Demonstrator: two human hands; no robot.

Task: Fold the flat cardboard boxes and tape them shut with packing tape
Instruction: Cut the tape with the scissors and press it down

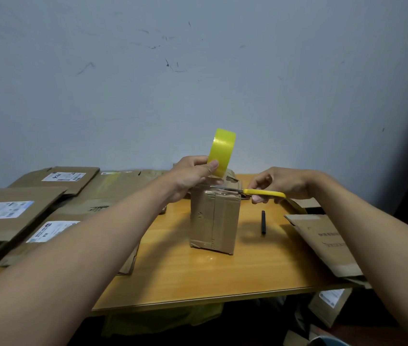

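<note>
folded brown cardboard box (214, 221) standing upright in the middle of the orange wooden table (198, 278), flat cardboard sheets (18, 208) stacked to the left. left hand (193, 176) gripping the yellow roll of packing tape (221, 152) just above the box top; right hand (280, 183) closed around the yellow-handled scissors (248, 192). blades lying horizontal, pointing left across the box top toward the stretch of tape under the roll, probably ready for cutting.
</note>
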